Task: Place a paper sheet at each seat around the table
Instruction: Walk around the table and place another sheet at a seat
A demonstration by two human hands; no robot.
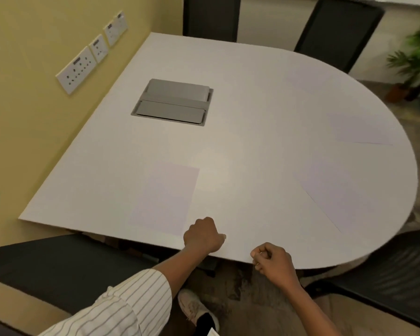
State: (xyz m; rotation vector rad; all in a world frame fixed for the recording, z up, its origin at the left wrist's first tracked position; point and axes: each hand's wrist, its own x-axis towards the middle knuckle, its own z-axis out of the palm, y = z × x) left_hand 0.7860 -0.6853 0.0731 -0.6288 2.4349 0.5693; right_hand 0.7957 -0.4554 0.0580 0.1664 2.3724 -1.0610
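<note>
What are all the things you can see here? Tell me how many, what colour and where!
table: one, white, rounded on the right, against the wall
paper sheets: four, pale white, on the table: near left, near right, far right, far edge, faint
cable box: one, grey, lids shut, set into the table's middle
wall sockets: three plates, white, on the yellow wall at left
chairs: four, black, two at the far side, two at the near side
plant: one, green, far right corner
shoe: one, pale, on the floor
sleeve: one, white striped, left arm
left hand: closed, empty, at the table's near edge
right hand: closed, empty, beside it
</note>
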